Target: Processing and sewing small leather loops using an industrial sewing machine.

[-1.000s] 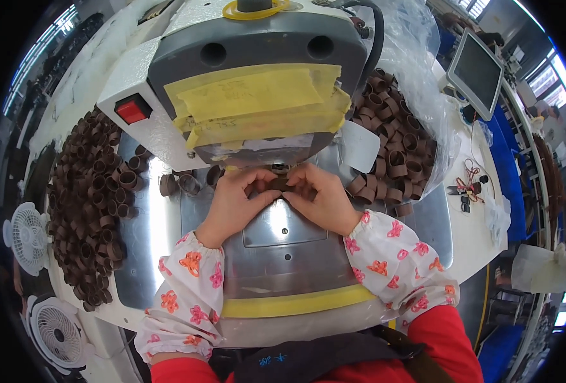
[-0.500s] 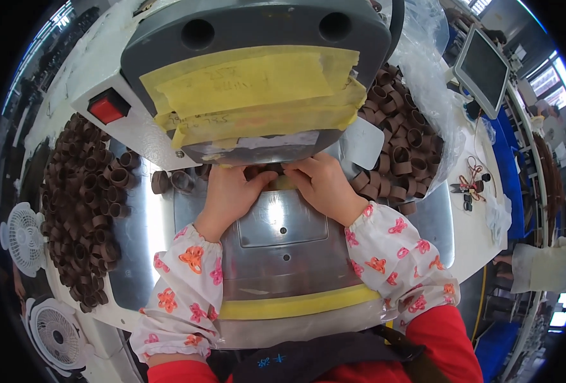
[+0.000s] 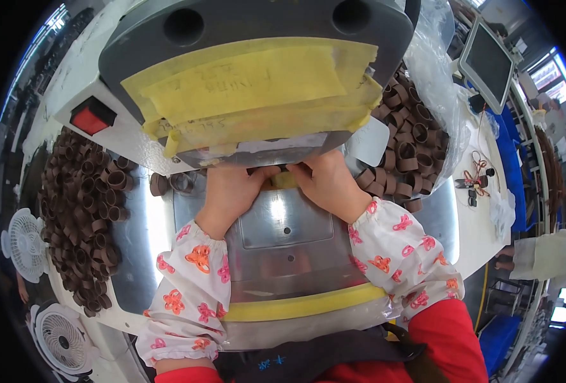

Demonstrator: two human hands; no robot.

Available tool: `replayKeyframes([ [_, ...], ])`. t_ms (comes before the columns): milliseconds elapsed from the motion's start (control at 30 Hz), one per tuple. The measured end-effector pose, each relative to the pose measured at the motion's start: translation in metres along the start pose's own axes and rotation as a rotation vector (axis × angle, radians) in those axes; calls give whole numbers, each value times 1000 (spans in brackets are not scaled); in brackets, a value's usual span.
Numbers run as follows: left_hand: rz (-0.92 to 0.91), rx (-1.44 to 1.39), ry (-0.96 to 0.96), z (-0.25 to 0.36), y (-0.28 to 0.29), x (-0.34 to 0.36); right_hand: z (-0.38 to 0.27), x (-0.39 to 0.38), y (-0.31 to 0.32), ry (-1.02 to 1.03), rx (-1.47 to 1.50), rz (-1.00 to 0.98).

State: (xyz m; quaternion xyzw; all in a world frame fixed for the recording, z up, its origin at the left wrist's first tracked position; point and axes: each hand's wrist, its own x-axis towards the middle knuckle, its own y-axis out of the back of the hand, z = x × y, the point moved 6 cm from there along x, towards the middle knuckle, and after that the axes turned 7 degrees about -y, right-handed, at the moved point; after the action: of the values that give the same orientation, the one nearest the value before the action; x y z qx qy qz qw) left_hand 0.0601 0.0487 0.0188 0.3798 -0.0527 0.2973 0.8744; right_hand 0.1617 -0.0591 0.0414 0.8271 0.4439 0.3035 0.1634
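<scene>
My left hand (image 3: 230, 193) and my right hand (image 3: 333, 185) meet under the front edge of a grey machine head (image 3: 245, 153). Thumbs and fingertips are bent inward and pressed together close to a small yellowish block (image 3: 284, 180). A dark sliver shows between them, but the machine head hides most of the fingers and whatever they grip. Below the hands lies a metal machine bed (image 3: 283, 220) with a rectangular plate. Brown ring-shaped bands lie in a large heap (image 3: 85, 210) at the left and another heap (image 3: 410, 140) at the right.
Yellow tape (image 3: 251, 83) covers the machine's front, beside a red switch (image 3: 93, 116). Clear plastic film (image 3: 433, 70) wraps the right heap. Small tools (image 3: 474, 182) and a screen (image 3: 487, 62) stand farther right. Two white fans (image 3: 63, 338) are at the left.
The view has shifted a little, so the machine head looks larger and lower. Both hands stay at the same spot under it, with the right hand's fingers slightly more hidden.
</scene>
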Motion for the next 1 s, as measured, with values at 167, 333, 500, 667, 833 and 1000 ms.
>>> replayKeyframes([
  [167,-9,13,-13,2,1,0,-1,-1,1,-45,-32,-14],
  [333,15,69,-43,5,2,0,-2,1,1,-24,-304,10],
  [500,46,66,-107,8,5,0,-5,2,0,46,-304,47],
  [667,-24,84,25,-1,3,-1,-6,2,-2,97,-347,74],
  [833,33,60,-56,8,2,-1,-4,1,0,86,-342,100],
  [1000,-40,52,85,1,4,-2,-9,3,-2,132,-336,90],
])
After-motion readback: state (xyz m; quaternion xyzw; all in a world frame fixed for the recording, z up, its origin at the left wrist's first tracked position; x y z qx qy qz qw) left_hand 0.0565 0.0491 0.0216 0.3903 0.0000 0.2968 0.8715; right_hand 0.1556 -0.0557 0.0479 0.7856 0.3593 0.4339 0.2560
